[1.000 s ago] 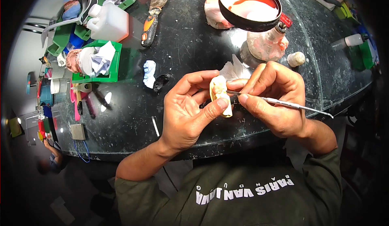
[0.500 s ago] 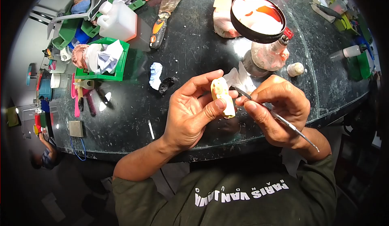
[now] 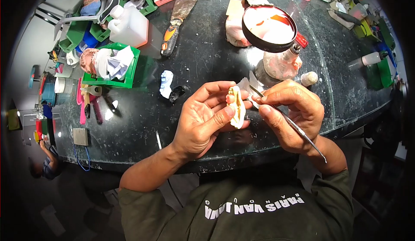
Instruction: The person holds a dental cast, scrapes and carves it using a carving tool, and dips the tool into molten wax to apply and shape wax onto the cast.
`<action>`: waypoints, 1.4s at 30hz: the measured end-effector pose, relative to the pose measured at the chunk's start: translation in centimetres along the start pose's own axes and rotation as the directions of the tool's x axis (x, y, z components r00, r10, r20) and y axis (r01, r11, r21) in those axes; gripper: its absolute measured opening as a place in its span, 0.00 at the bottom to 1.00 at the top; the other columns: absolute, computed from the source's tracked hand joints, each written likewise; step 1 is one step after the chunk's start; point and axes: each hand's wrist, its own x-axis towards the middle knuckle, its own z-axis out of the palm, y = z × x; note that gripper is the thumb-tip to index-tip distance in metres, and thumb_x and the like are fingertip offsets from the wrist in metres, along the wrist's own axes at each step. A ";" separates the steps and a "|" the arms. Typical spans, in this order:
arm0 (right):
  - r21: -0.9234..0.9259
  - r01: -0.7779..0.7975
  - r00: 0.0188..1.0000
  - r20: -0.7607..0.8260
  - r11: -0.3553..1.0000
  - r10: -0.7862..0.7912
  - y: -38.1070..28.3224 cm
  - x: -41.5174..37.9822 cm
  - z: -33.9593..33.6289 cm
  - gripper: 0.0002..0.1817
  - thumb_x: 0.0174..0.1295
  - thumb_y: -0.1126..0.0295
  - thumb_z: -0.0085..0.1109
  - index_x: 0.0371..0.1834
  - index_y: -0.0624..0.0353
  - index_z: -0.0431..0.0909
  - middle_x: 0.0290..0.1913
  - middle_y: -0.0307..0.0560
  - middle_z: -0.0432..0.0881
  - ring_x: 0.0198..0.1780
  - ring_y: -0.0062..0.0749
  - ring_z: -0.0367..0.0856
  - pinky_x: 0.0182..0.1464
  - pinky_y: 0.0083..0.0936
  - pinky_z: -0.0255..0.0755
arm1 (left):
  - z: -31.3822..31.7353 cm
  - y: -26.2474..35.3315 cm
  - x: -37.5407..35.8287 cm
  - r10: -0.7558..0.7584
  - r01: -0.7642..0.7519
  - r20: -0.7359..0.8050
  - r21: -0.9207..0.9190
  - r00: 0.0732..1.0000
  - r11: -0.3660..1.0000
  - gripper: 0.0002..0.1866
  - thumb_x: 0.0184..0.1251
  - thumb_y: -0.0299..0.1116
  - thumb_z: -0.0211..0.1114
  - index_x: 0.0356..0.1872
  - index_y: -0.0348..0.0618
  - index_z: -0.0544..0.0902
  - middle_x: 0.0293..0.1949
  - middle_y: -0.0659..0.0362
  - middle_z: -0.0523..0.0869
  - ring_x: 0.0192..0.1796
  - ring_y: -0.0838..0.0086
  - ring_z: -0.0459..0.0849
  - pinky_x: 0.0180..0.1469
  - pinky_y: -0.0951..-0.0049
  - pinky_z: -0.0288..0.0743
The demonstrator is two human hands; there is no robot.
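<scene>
My left hand holds a small cream-yellow dental cast between thumb and fingers, above the front of the table. The cast stands on edge, with a pinkish patch on its left side. My right hand grips a slim metal dental carver like a pen. The carver's blade points up and left, just right of the cast and apart from it; the hooked other end sticks out below my hand. Behind the fingers lies a crumpled white tissue. Left of my left hand are a pale blue cast piece and a black lump.
A glass spirit burner stands beyond my right hand, below a black-rimmed round pan with red material. Beside it is a whitish cap. A scraper, a green basket and a white jug are farther left.
My left hand has turned the cast from its broad face onto its narrow edge. My right hand and the carver have shifted slightly left.
</scene>
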 end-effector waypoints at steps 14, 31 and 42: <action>-0.045 0.085 0.996 0.022 0.995 -0.084 0.3 -0.1 1.0 0.13 0.49 0.83 0.79 0.38 0.65 0.90 0.32 0.48 0.87 0.40 0.38 0.91 0.45 0.30 0.86 | -0.1 -0.4 -0.1 0.000 0.001 -0.039 0.040 0.999 0.999 0.25 0.75 0.23 0.64 0.69 0.31 0.71 0.57 0.49 0.84 0.58 0.67 0.86 0.58 0.65 0.87; -0.002 0.131 0.990 0.047 0.991 -0.131 1.2 -0.6 0.8 0.09 0.47 0.87 0.71 0.30 0.68 0.82 0.34 0.53 0.85 0.37 0.37 0.90 0.52 0.39 0.89 | -0.3 -0.7 -0.3 0.027 -0.020 -0.049 0.136 0.998 0.991 0.25 0.74 0.22 0.64 0.70 0.30 0.72 0.58 0.45 0.84 0.59 0.64 0.87 0.62 0.63 0.83; 0.043 0.130 0.989 0.070 0.991 -0.132 1.2 -0.6 0.8 0.09 0.48 0.86 0.72 0.25 0.67 0.79 0.32 0.54 0.84 0.35 0.36 0.89 0.55 0.43 0.88 | -0.3 -0.7 -0.4 0.072 -0.057 -0.090 0.164 0.993 0.985 0.24 0.69 0.18 0.70 0.66 0.28 0.77 0.54 0.50 0.87 0.55 0.72 0.86 0.59 0.72 0.82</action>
